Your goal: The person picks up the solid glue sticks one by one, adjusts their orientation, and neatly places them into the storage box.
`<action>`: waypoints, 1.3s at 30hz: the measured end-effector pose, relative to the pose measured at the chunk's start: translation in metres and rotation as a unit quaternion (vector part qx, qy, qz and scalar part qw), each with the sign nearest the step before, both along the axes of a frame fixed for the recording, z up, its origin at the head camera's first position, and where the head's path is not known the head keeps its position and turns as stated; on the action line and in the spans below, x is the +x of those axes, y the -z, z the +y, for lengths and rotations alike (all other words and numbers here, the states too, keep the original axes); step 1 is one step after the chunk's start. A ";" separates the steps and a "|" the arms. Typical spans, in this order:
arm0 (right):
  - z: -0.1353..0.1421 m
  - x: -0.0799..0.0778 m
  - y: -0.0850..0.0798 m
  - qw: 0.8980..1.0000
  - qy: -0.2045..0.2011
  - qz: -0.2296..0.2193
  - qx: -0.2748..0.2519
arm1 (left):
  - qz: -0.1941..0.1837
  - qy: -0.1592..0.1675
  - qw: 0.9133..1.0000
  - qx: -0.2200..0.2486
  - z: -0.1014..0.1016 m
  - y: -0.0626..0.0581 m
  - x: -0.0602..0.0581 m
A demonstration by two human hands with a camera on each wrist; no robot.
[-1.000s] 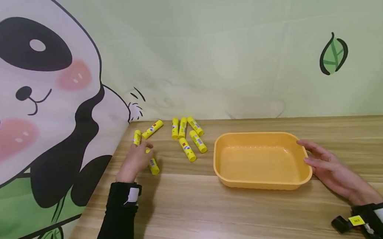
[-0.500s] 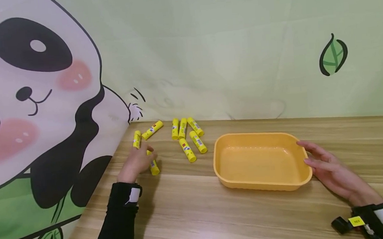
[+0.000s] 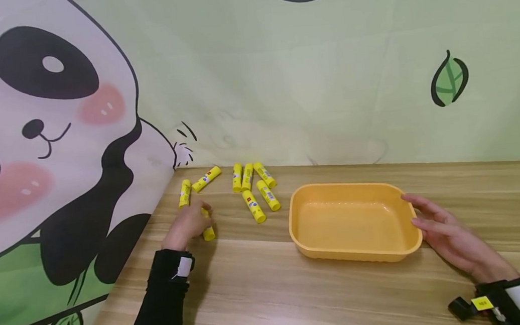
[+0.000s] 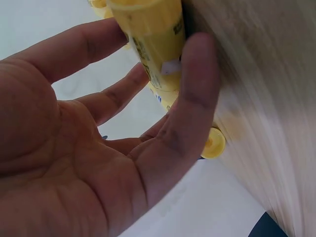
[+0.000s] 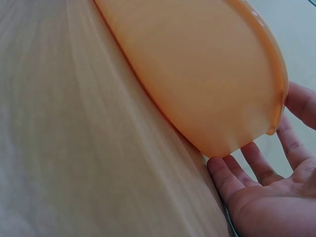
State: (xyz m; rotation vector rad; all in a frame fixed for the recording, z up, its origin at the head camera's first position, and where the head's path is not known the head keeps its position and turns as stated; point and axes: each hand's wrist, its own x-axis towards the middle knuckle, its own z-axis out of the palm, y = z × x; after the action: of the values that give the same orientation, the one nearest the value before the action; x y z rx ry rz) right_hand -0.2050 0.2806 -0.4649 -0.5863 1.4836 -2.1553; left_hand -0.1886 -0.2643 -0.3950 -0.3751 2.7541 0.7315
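Observation:
In the head view, my left hand is low over the left part of the table, gripping a yellow glue stick that lies there. Up close in the left wrist view, fingertips stand on both sides of this glue stick, which hides part of them. My right hand touches the right end of an orange-yellow plastic tray, fingers fairly straight. Seen from the right wrist, several fingertips rest along the outside of the tray wall and rim. The inside of the tray is bare.
Two more glue sticks lie just beyond my left hand, one upright in the view and one slanted glue stick. Several others, including a nearer glue stick, lie between that hand and the tray. A printed panda backdrop borders the wooden table.
My left hand has lowered slightly and its fingers have come in around the nearest glue stick, covering more of it. The right hand and tray hold their place; the head view tilts slightly.

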 end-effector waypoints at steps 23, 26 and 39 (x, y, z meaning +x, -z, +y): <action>-0.003 -0.002 -0.001 1.000 0.002 -0.005 0.010 | 0.026 0.013 1.000 0.007 -0.003 0.005 -0.003; -0.003 -0.001 -0.001 1.000 0.002 -0.005 0.008 | 0.030 0.014 0.999 0.007 -0.002 0.007 -0.003; 0.001 0.000 -0.001 1.000 0.010 -0.007 0.015 | 0.074 0.049 0.995 0.033 0.008 -0.001 -0.007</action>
State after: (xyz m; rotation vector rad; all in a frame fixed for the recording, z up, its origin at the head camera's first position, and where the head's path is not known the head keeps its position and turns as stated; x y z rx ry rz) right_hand -0.2049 0.2813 -0.4642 -0.5481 1.5186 -2.1440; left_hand -0.1956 -0.2568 -0.3939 -0.1760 2.8527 0.8546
